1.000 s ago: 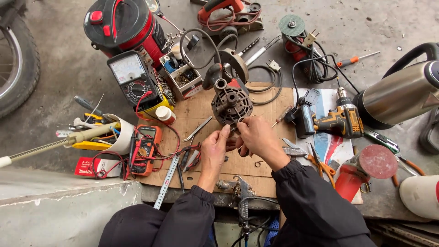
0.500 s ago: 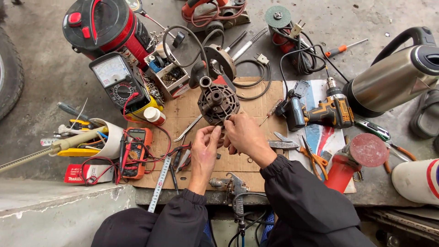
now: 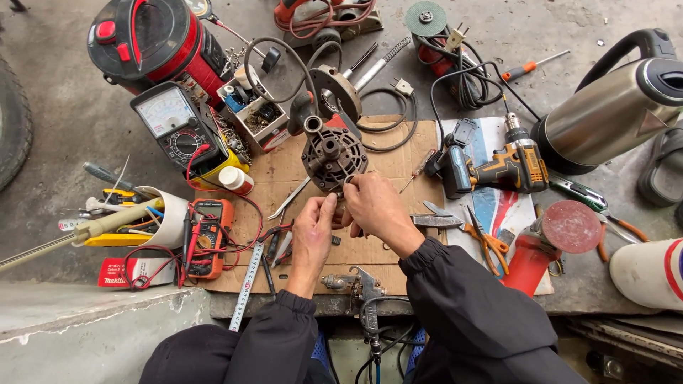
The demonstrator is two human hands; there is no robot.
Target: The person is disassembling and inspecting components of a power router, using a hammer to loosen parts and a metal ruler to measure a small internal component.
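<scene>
Dark round ribbed metal motor housing (image 3: 333,158) upright on brown cardboard sheet (image 3: 398,160), mid-scene. Left hand (image 3: 313,229), right hand (image 3: 375,208) pinch small part at housing's near edge; part too small to identify. Best: steady housing, small finger movements. Cardboard on grey concrete floor (image 3: 57,128), crowded: orange-black cordless drill (image 3: 498,165), analogue meter (image 3: 176,128), steel kettle (image 3: 612,114).

Your left hand (image 3: 313,227) and right hand (image 3: 373,206) meet at the near edge of the dark motor housing (image 3: 333,156), fingertips pinching a small part too tiny to identify. The housing sits on cardboard (image 3: 384,171), with a cordless drill (image 3: 498,167) to its right and an orange multimeter (image 3: 208,238) to its left.
</scene>
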